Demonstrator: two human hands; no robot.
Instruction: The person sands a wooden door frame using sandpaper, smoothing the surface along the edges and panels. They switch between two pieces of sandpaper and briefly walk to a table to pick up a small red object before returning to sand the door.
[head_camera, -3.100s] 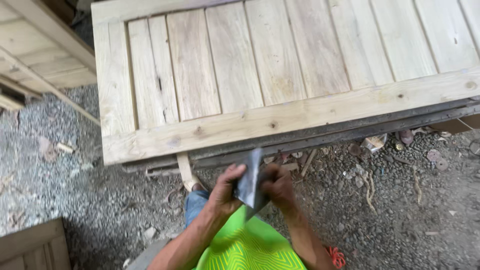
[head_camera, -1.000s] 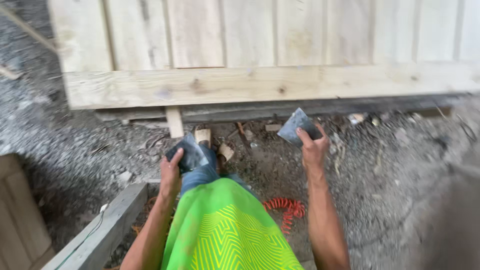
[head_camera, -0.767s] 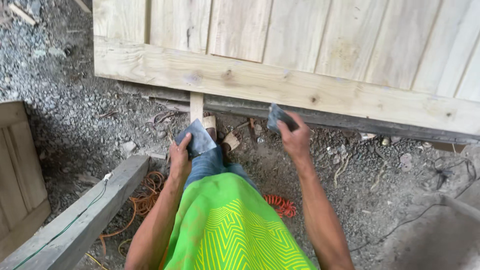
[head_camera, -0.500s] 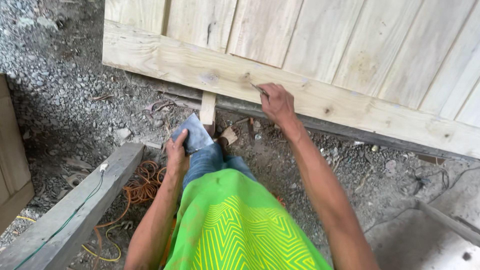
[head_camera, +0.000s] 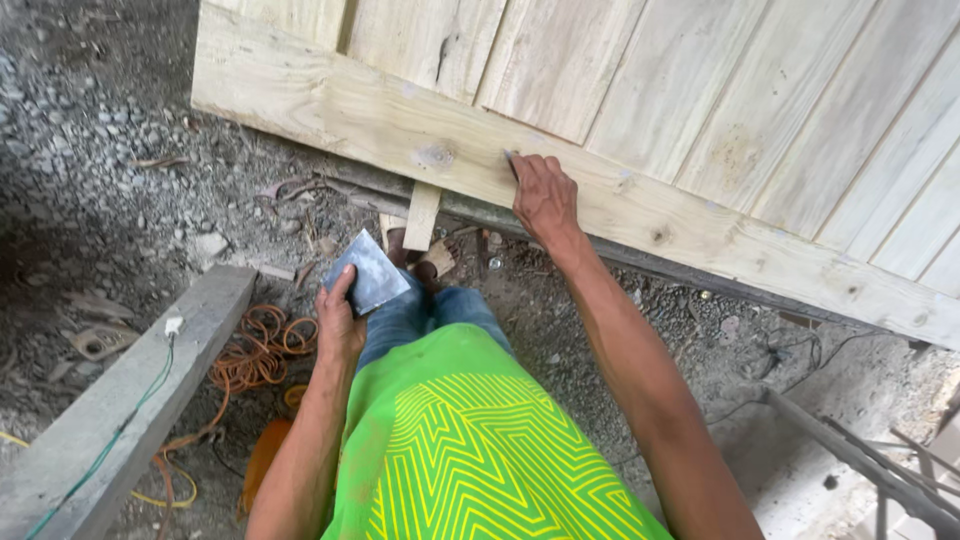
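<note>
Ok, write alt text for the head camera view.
The person's right hand presses a small grey piece against the bottom rail of a pale wooden door panel. The left hand holds a grey sheet of sandpaper above gravel ground with coiled orange cord.

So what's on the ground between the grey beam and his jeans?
Head view: a tangled orange cord lies on gravel between grey beam and jeans.
</note>
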